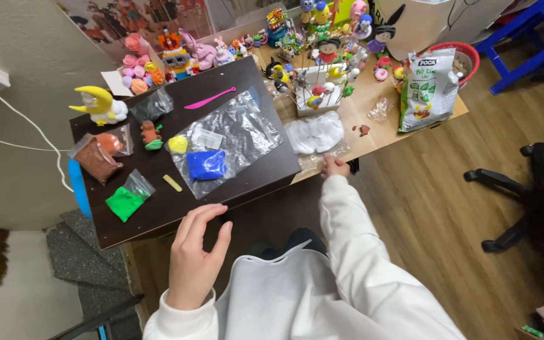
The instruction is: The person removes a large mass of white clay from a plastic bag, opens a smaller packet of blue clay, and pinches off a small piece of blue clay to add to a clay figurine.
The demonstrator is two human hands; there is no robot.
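My left hand [195, 249] hovers open at the near edge of the dark brown table [221, 79], fingers spread, holding nothing. My right hand [334, 167] rests at the edge of the lighter wooden table [398, 129], fingers curled onto a clear plastic sheet [322, 157] below a lump of white clay [314, 133]. On the dark table lies a clear plastic bag [234, 135] with a blue clay block [206, 164] and a yellow clay piece [177, 144] on it.
Bags of green clay [125, 201] and brown clay [97, 160], a pink plastic tool [209, 98], a small yellow stick [172, 182], a yellow moon figure [99, 104]. Many clay figurines [322, 50] crowd the back. A snack bag [427, 88], a blue stool [530, 31] and an office chair [536, 189] stand at the right.
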